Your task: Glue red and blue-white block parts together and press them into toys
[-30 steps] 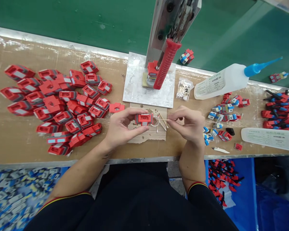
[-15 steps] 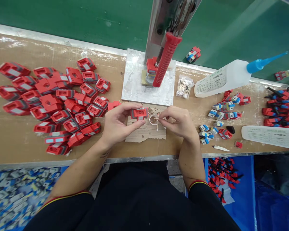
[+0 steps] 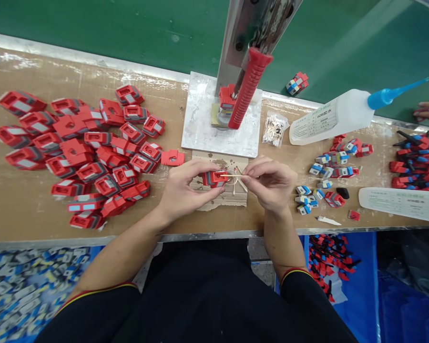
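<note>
Your left hand [image 3: 181,191] has the block [image 3: 210,179] pinched at its sides between thumb and fingers, over the card [image 3: 221,201], probably to leave the end facing your right hand reachable. Your right hand [image 3: 274,183] pinches a thin stick [image 3: 233,176] by its far end, likely for fine control; its tip overlaps the block, contact unclear. Card probably catches drips. Spare blocks [image 3: 109,186] sit left and the swab bag [image 3: 272,129] right, presumably for easy reach.

A factory-like workshop is indicated: on the counter [image 3: 39,216], a lever press [image 3: 250,88], massed red plastic parts [image 3: 76,151] and 2 labelled bottles [image 3: 329,119] are set out; below, parts are held in a blue bin [image 3: 365,271].
</note>
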A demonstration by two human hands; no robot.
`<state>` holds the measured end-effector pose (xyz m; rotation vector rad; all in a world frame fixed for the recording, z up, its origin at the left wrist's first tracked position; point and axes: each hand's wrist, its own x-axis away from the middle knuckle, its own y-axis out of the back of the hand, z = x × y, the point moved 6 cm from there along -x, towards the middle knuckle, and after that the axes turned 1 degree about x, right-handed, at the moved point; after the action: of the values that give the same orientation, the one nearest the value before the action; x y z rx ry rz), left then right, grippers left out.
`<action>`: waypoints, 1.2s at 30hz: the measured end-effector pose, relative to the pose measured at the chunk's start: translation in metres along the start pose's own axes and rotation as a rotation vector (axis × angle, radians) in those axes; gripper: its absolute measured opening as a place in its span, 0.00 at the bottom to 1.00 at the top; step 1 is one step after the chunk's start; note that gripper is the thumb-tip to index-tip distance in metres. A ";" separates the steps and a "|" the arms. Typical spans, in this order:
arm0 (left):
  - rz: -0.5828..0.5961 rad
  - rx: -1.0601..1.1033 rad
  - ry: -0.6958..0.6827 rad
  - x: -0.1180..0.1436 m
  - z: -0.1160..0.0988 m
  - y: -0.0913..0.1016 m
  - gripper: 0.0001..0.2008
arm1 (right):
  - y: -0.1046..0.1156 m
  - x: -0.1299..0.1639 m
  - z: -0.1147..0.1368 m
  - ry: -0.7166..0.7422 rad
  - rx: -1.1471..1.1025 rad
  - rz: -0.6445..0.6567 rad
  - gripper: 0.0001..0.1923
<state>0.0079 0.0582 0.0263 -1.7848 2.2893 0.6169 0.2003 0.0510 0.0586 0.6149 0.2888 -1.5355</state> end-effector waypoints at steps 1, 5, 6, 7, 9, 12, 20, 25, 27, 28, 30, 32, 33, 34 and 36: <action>-0.002 0.002 -0.002 0.000 0.000 0.000 0.14 | -0.001 0.000 0.001 0.005 -0.017 0.007 0.06; 0.004 -0.002 0.021 0.000 0.001 0.000 0.13 | -0.001 -0.001 0.001 0.011 -0.054 0.007 0.06; 0.009 -0.005 0.029 0.000 0.001 0.000 0.13 | -0.001 -0.001 0.001 0.011 -0.053 0.009 0.07; 0.012 -0.007 0.033 0.000 0.001 0.000 0.13 | -0.001 0.000 0.001 0.011 -0.049 0.010 0.07; 0.009 -0.004 0.021 0.000 0.001 0.000 0.13 | 0.000 0.000 0.000 0.014 -0.041 0.010 0.07; -0.002 0.000 -0.019 0.000 -0.001 0.001 0.13 | 0.002 0.000 0.000 0.018 -0.025 0.009 0.08; -0.004 -0.030 -0.021 -0.001 -0.003 0.002 0.13 | 0.006 0.001 -0.001 0.010 0.021 0.020 0.08; -0.004 -0.019 -0.038 -0.001 -0.004 0.002 0.14 | 0.007 0.001 -0.001 -0.001 -0.013 0.008 0.08; -0.007 -0.005 -0.034 -0.001 -0.003 0.002 0.14 | 0.014 -0.001 -0.001 0.005 -0.050 -0.028 0.07; -0.010 0.005 -0.029 -0.001 -0.002 0.003 0.14 | 0.019 -0.002 0.000 0.019 -0.066 -0.051 0.07; -0.012 0.022 -0.012 0.000 0.001 0.003 0.15 | 0.028 -0.004 0.002 0.043 -0.070 -0.054 0.08; -0.020 0.037 0.011 0.000 0.004 0.005 0.14 | 0.028 -0.006 0.002 0.028 -0.012 0.064 0.08; -0.030 0.048 0.023 -0.001 0.005 0.006 0.14 | 0.024 -0.006 0.000 0.007 0.041 0.160 0.08; -0.045 0.060 0.034 -0.001 0.007 0.008 0.14 | 0.019 -0.005 -0.002 -0.013 0.105 0.258 0.08; -0.079 0.082 0.061 -0.001 0.010 0.012 0.15 | 0.010 -0.003 -0.006 -0.028 0.235 0.408 0.07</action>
<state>-0.0045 0.0663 0.0202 -1.8697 2.2353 0.4542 0.2110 0.0560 0.0575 0.7831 -0.0419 -1.1893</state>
